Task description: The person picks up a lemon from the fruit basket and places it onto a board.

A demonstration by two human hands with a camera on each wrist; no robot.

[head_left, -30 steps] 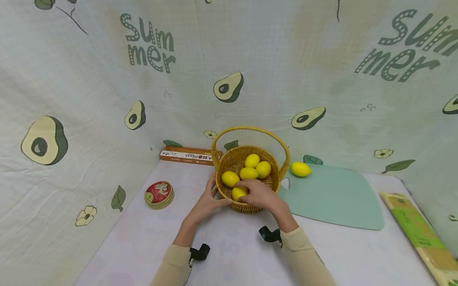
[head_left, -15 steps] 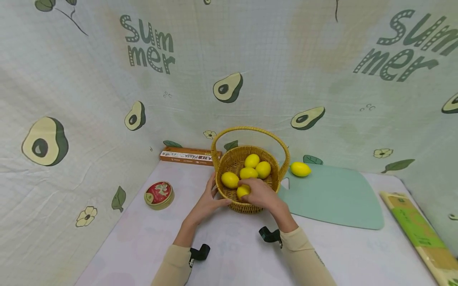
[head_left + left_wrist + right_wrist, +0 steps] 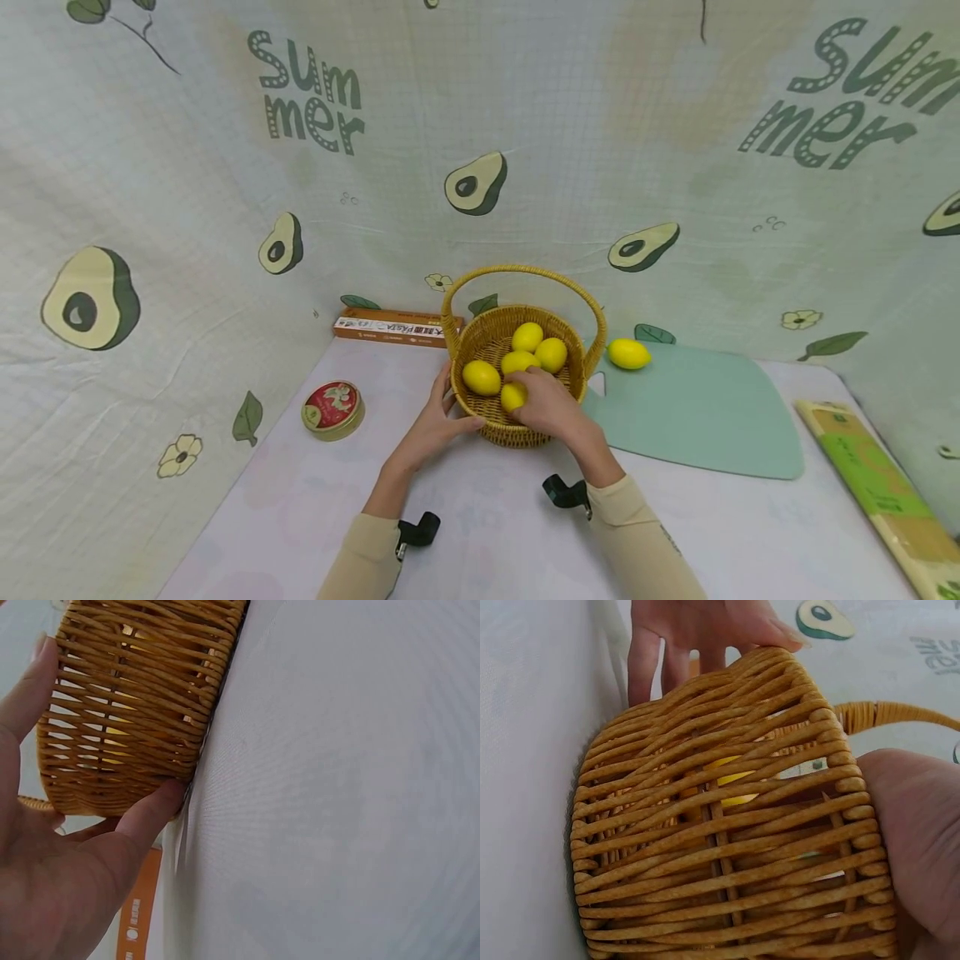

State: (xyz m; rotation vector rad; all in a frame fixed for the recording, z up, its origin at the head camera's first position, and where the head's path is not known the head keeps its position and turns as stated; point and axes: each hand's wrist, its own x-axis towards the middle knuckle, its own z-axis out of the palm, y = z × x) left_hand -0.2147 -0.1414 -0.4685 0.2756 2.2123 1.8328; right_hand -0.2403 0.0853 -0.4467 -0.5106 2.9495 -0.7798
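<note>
A round yellow wicker basket (image 3: 491,327) with a tall arched handle holds several yellow lemons (image 3: 482,377). My right hand (image 3: 549,406) reaches over the front rim and grips a lemon (image 3: 512,397) inside, close to the other fruit. In the right wrist view the weave hides that hand's fingertips. My left hand (image 3: 437,427) rests against the basket's left side, thumb at the rim. The left wrist view has its fingers (image 3: 154,814) spread along the outer wicker, one reaching down near the base. Outside the basket, a single lemon (image 3: 628,354) lies to the right.
A pale green cutting board (image 3: 697,412) lies right of the basket, under the lone lemon's side. A long pasta box (image 3: 392,327) stands behind left. A round red-lidded tin (image 3: 333,409) sits at left. A green-and-yellow packet (image 3: 885,492) lies far right. A printed cloth hangs behind.
My right hand has shifted the gripped lemon from the basket's front a little back and to the right. My left hand and the basket have stayed in place.
</note>
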